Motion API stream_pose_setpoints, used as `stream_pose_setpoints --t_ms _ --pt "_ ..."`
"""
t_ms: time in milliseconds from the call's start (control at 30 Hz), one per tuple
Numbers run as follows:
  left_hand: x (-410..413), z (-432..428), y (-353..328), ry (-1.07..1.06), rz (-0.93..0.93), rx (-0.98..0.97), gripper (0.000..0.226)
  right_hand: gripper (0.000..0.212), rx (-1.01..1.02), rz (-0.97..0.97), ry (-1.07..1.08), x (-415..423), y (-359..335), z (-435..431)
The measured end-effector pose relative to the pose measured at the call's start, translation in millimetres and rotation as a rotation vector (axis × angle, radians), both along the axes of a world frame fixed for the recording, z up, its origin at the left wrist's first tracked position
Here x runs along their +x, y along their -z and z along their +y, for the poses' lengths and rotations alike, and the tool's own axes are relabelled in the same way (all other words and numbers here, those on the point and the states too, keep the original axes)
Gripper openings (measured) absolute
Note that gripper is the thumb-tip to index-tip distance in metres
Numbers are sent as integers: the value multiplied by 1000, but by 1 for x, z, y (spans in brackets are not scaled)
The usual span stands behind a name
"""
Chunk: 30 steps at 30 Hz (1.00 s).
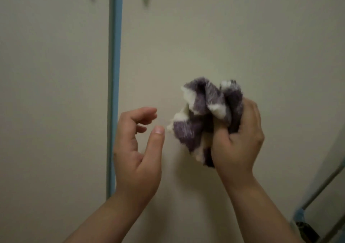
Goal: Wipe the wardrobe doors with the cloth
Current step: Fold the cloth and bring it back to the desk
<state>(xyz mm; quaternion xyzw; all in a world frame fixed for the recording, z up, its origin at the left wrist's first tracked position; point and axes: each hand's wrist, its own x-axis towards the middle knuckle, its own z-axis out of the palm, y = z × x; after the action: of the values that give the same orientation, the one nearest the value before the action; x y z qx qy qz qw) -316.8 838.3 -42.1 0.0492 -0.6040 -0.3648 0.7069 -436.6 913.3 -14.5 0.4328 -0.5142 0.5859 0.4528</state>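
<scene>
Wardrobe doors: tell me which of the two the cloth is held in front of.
The door right of the blue strip, the right door. The right hand grips the bunched purple-and-white cloth before it; the left door has nothing before it.

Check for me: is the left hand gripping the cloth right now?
No, the left hand is open and empty beside the cloth, which is bunched up in the right hand alone.

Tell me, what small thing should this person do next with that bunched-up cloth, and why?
Probably press the cloth flat against the right door and start a stroke. The right hand grips it crumpled into a wad in front of the door, while the left hand is open and empty beside it, near the blue strip. It might first help spread the cloth.
</scene>
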Motion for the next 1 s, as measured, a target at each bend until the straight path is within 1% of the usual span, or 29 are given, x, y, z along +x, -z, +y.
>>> stream_pose_setpoints --t_ms 100,167,233,300,367,433,500,600,633,700,767,800,833,900,933,1000 --pt "-5 6 -42 117 15 17 24 31 50 -123 -35 3 -19 5" --pt "-6 9 -69 134 -15 1 22 38 94 -185 -61 8 -30 6" --pt "-6 9 -95 137 -68 32 18 45 149 -229 -77 13 -44 7" --pt "-3 10 -122 173 -118 122 17 38 187 -311 -113 18 -65 9" --pt "1 16 -149 225 -167 218 16 33 201 -441 -187 26 -88 11" --pt "4 21 -182 323 -190 380 11 30 218 -561 -204 33 -122 14" --pt "9 28 -206 387 -206 543 18 36 252 -656 -222 41 -153 18" --pt "22 33 -236 379 -320 675 22 48 279 -760 -266 57 -200 27" --pt "27 33 -245 371 -377 700 23 50 274 -790 -285 62 -214 29" --pt "33 33 -259 387 -489 734 39 50 230 -845 -347 67 -234 30" --pt "39 37 -272 457 -608 789 54 48 148 -914 -392 74 -251 30" --pt "44 40 -278 507 -646 803 55 49 96 -961 -434 78 -259 29" --pt "46 44 -282 568 -663 805 48 50 49 -1014 -492 81 -265 28" --pt "53 48 -287 670 -680 801 27 53 -47 -1107 -613 87 -277 25" --pt "56 49 -290 705 -681 787 21 55 -86 -1141 -655 90 -281 22" --pt "60 47 -292 687 -637 737 19 55 -131 -1186 -721 95 -289 18"
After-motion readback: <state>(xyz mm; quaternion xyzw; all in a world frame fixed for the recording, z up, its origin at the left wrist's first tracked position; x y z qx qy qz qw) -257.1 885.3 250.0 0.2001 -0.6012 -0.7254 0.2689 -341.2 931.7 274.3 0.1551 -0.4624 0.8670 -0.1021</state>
